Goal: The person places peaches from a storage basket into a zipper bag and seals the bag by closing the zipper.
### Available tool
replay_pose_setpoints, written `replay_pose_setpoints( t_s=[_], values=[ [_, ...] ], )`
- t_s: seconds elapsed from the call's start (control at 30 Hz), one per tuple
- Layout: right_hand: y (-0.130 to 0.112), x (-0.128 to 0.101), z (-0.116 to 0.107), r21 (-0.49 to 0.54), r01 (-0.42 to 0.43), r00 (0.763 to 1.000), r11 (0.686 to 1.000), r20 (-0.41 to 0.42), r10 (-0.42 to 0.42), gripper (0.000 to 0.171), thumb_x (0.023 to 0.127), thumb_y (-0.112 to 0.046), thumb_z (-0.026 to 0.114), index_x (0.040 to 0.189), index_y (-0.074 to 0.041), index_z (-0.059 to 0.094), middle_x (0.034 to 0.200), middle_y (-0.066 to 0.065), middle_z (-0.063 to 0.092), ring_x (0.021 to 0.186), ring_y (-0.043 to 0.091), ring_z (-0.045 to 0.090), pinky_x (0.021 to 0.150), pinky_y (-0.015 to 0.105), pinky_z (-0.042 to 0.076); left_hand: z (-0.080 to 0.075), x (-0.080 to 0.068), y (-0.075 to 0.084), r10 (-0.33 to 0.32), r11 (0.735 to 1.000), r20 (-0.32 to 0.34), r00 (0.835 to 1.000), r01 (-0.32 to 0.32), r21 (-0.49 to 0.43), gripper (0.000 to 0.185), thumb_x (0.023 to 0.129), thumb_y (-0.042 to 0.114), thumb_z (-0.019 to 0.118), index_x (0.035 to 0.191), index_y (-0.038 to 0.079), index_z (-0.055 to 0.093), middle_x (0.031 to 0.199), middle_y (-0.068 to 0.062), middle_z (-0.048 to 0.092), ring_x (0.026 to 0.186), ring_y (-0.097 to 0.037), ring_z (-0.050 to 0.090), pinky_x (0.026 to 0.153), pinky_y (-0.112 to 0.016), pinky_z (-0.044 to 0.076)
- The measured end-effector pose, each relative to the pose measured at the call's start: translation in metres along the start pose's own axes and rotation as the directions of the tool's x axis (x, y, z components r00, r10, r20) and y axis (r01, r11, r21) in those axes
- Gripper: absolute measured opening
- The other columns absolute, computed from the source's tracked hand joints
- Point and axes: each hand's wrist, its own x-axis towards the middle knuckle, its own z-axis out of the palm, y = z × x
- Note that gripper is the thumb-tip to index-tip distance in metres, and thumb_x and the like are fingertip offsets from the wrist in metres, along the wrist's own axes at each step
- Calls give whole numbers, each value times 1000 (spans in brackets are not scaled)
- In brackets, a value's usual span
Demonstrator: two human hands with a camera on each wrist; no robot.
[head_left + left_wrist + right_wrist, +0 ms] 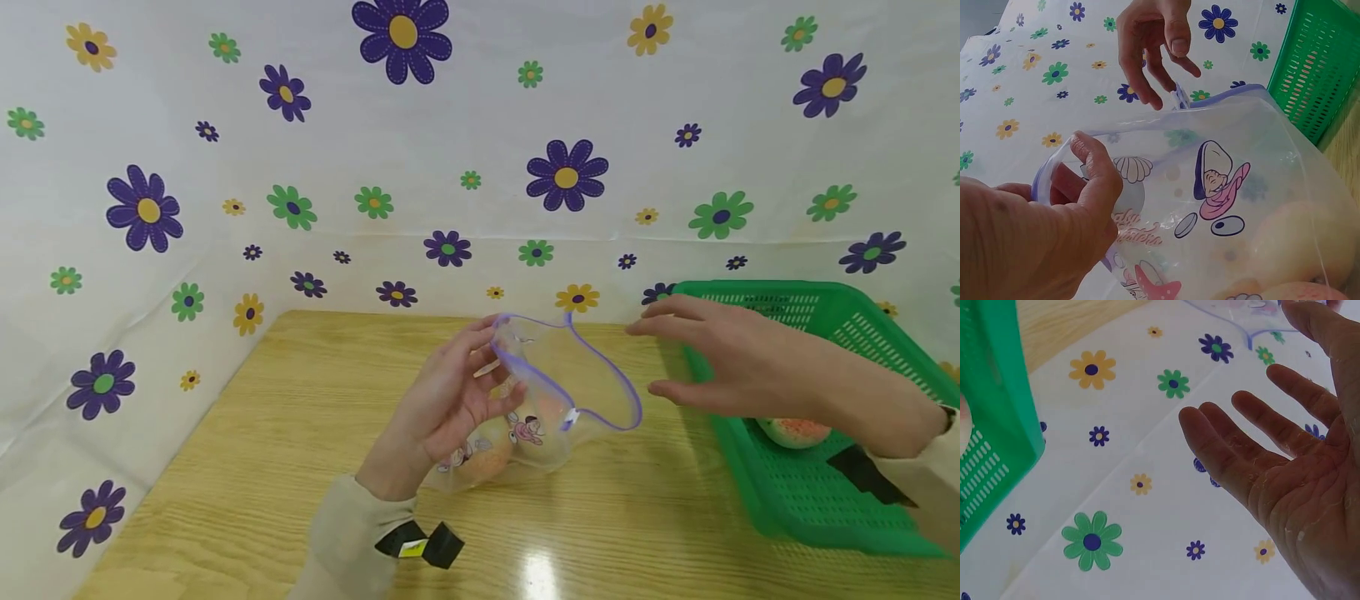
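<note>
A see-through zip bag (543, 450) with a purple zip edge sits on the table, its mouth spread wide. Cartoon oysters and shells are printed on its side. My left hand (450, 400) grips the rim, with the thumb outside and fingers inside the mouth in the left wrist view. Several pale yellow and pinkish round fruits (1291, 244) lie in the bottom of the bag. To the right of the mouth, my right hand (720, 354) is held in the air, fingers spread and slightly bent. Its palm is bare in the right wrist view.
A green perforated basket (750, 500) stands on the right of the wooden table (300, 467), partly under my right forearm. One pink-and-yellow round fruit (795, 432) shows inside it. Behind the table hangs a white flower-print sheet (465, 125).
</note>
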Motion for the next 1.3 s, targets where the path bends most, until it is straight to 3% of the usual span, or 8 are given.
replay_pose_setpoints(
  t_s=[0.5,1.03,1.3],
  values=[
    [12,-16,-2,-86,60,989,995,-132,-71,56,84,-31,84,135,-18,64,133,6,63,114,28,67,86,51,60,-3,-1,-1,-4,1000,7,1000,4,-6,31,110,25,43,139,15,50,109,4,56,99,-12,55,75,-30,61],
    [19,-31,-2,-175,-71,989,982,-143,46,57,83,-40,82,135,-22,65,135,12,63,114,37,66,72,52,60,-5,-2,-1,2,1000,14,1000,-2,-13,27,110,25,43,133,17,54,107,4,56,97,-12,55,75,-30,61],
    [23,-35,-1,-193,-109,986,975,-148,81,56,83,-43,81,132,-19,67,135,13,63,115,39,66,77,57,59,-6,-2,-1,3,1000,12,1000,-3,-17,31,110,26,44,138,15,50,108,4,57,98,-12,55,75,-30,61]
  ],
)
